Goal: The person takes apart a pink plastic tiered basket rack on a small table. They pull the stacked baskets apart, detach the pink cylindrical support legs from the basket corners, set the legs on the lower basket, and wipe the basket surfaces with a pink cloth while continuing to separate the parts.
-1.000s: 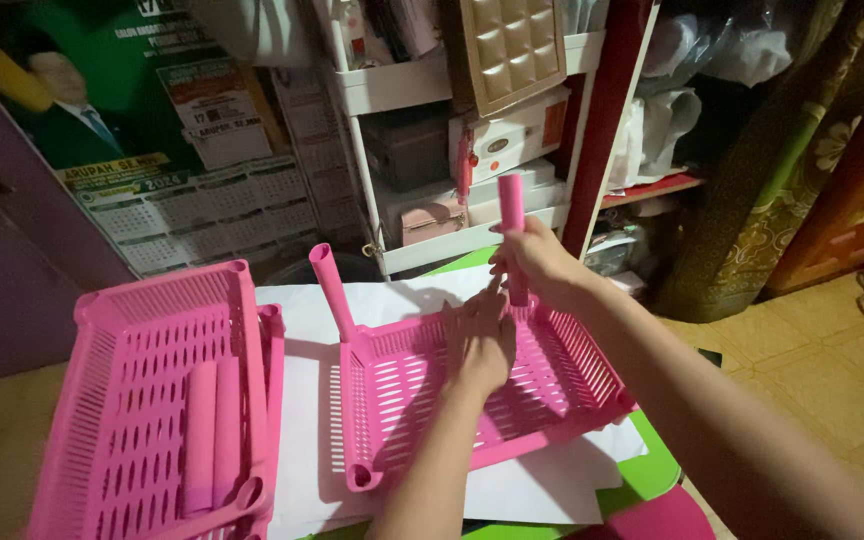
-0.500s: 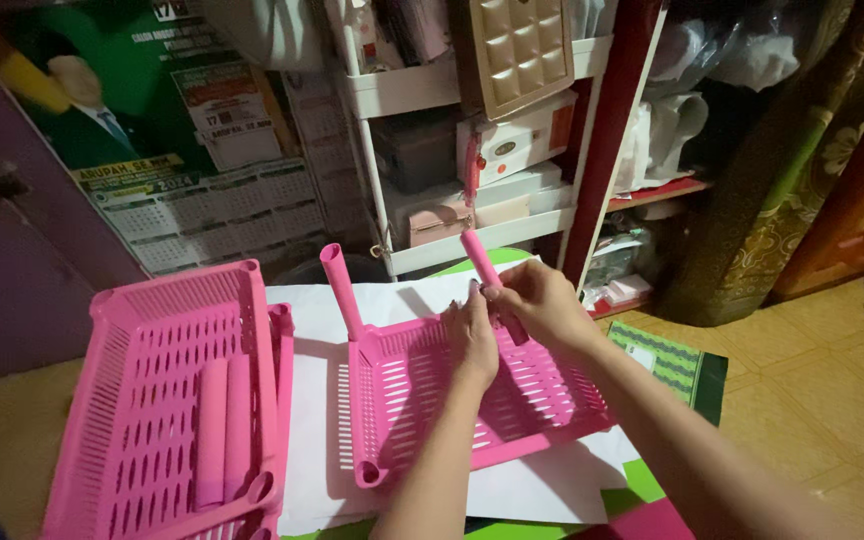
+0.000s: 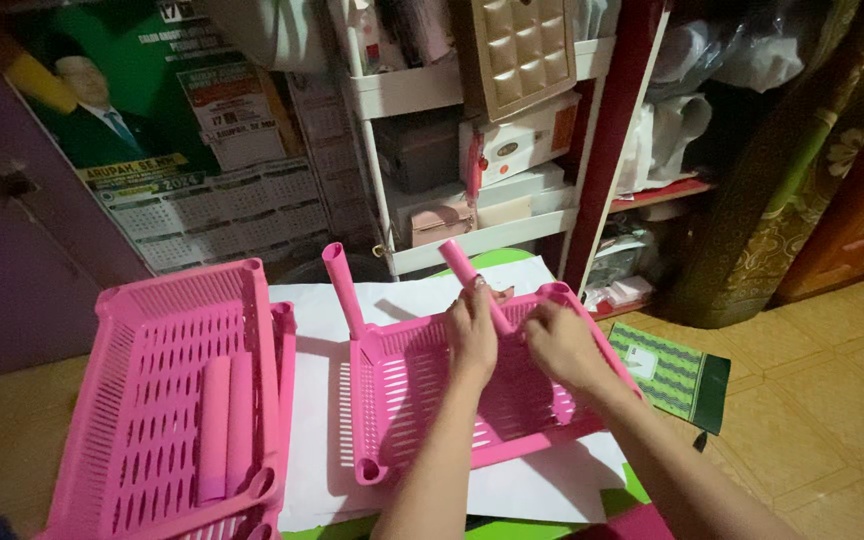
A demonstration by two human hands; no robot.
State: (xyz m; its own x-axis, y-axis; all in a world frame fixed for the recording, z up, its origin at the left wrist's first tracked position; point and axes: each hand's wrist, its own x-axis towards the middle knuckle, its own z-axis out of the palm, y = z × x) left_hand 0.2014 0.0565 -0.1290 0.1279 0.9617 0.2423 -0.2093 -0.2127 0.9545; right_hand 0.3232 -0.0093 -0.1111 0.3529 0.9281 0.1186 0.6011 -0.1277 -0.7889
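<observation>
Head view, near to far. Both forearms come in from the bottom edge and meet over the middle tray (image 3: 422,390) — pink, slotted plastic, lying on white paper (image 3: 317,420) with a green layer showing under the near edge.

Left hand (image 3: 473,335): fingers closed around the lower part of a pink tube (image 3: 472,280). The tube is tilted, top end leaning away and left, bottom end at the tray's far rim between the two hands. Right hand (image 3: 560,345): just beside the left, fingers curled at the tube's base and the rim; whether its grip is actually clamped on the tube or only on the rim — cannot tell.

A second tube (image 3: 342,290) stands in the tray's far-left corner, leaning slightly left.

Left of that, a stack of trays (image 3: 187,400), same pink, touching the paper's edge. Two loose tubes (image 3: 224,425) lie side by side inside the top one.

Right of the hands, on the tiled floor (image 3: 832,400), a green striped notebook (image 3: 672,372) lies flat, well apart from the tray.

Behind: a white shelf unit (image 3: 472,160) with boxes, a red post (image 3: 612,140) beside it, a calendar poster (image 3: 202,160) on the wall at left.
</observation>
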